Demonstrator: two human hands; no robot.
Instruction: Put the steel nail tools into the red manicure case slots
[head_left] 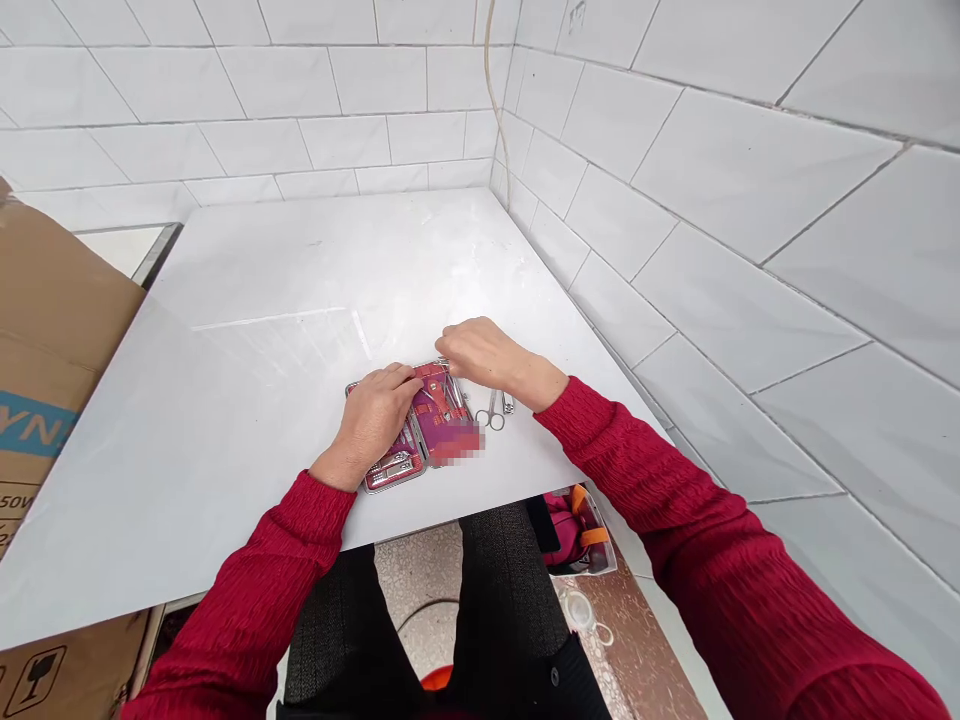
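A manicure case (454, 443) lies unfolded on the white table, red and purple inside, with metal tools in both halves. My left hand (380, 412) lies across its left half, fingers bent over the middle fold and gripping it. Nail clippers (394, 468) show below that hand. At the top edge of the right half, my right hand (484, 352) is closed in a pinch; whatever its fingertips hold is hidden. Slim metal tools (454, 393) sit in the right half. Small scissors (491, 415) and a nail clipper (508, 403) lie on the table, under my right wrist.
The white table (247, 260) meets tiled walls at the back and right. Cardboard boxes (60, 300) stand at the left edge. Below the front edge is a clear container (592, 545) with pink and orange things. A pale cable (491, 85) runs down the corner.
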